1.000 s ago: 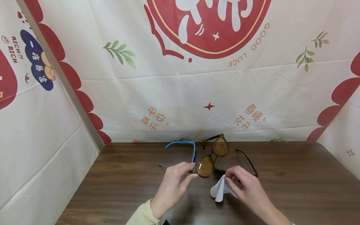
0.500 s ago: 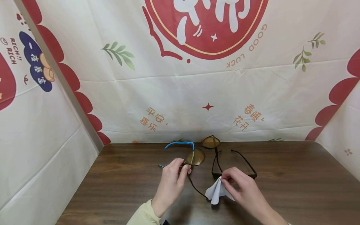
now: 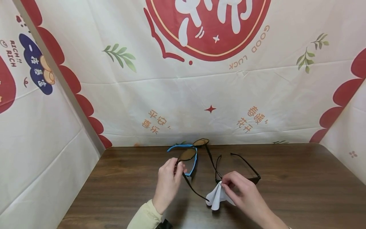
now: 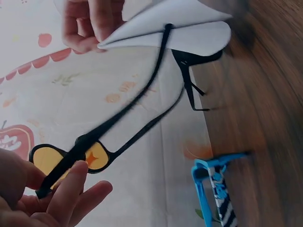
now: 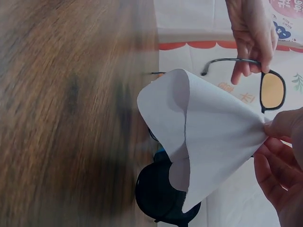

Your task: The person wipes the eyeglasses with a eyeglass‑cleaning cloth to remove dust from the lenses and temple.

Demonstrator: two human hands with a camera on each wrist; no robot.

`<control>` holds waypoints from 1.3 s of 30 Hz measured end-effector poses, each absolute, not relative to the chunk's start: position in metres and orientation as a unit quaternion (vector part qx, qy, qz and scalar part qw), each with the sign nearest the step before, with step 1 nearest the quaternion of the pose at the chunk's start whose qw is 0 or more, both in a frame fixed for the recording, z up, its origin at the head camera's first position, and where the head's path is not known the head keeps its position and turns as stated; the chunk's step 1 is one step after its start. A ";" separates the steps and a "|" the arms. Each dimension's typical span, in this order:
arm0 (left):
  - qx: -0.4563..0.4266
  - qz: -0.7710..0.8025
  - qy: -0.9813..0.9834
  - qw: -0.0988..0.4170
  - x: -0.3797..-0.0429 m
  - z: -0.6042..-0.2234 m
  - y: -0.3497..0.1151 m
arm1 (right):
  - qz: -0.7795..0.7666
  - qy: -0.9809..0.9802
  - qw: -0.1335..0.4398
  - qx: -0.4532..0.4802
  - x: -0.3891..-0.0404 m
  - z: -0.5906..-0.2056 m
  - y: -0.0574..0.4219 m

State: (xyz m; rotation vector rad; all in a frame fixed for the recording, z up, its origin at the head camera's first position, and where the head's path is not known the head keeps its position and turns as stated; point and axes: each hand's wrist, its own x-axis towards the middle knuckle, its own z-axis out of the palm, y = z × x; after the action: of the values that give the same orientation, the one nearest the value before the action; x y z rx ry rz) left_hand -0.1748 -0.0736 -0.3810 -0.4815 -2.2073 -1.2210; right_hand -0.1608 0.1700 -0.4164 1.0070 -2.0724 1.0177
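My left hand [image 3: 168, 184] pinches a pair of dark-framed sunglasses [image 3: 187, 155] with amber lenses by the hinge corner, raised above the table, both temples unfolded toward me. In the left wrist view the thumb and fingers close on the frame [image 4: 64, 165]. A white cloth [image 3: 216, 197] hangs in loose folds from my right hand [image 3: 243, 190], pinched at one corner between thumb and fingers. One temple tip of the sunglasses overlaps the cloth in the head view; whether they touch I cannot tell.
Blue-framed glasses [image 3: 195, 163] lie on the wooden table [image 3: 128, 190] behind the left hand. Black sunglasses [image 5: 158, 194] lie behind the cloth, temples toward the back. A printed white curtain [image 3: 171, 95] stands at the table's far edge.
The amber sunglasses have tipped, from lenses facing me to nearly edge-on, and moved left with the left hand. The right hand and cloth have shifted slightly left.
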 end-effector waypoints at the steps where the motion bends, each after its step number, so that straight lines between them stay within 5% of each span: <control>1: -0.172 -0.452 -0.827 0.287 -0.176 -0.382 -0.074 | 0.386 -0.783 0.306 0.381 -0.161 -0.416 0.169; 10: -0.130 -0.426 -0.844 0.298 -0.180 -0.390 -0.078 | 0.393 -0.779 0.308 0.378 -0.159 -0.414 0.161; 22: -0.112 -0.451 -0.866 0.186 -0.175 -0.392 -0.070 | 0.384 -0.786 0.324 0.361 -0.165 -0.398 0.144; 39: -0.127 -0.598 -0.788 -0.069 -0.162 -0.395 -0.046 | 0.350 -0.794 0.373 0.330 -0.181 -0.389 0.111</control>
State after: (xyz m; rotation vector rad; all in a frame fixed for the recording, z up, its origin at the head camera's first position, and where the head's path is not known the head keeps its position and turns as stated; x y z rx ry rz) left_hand -0.1619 -0.0465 -0.3948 -0.4180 -2.5911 -1.9667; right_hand -0.1808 0.1110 -0.3887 0.8453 -2.0332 0.8961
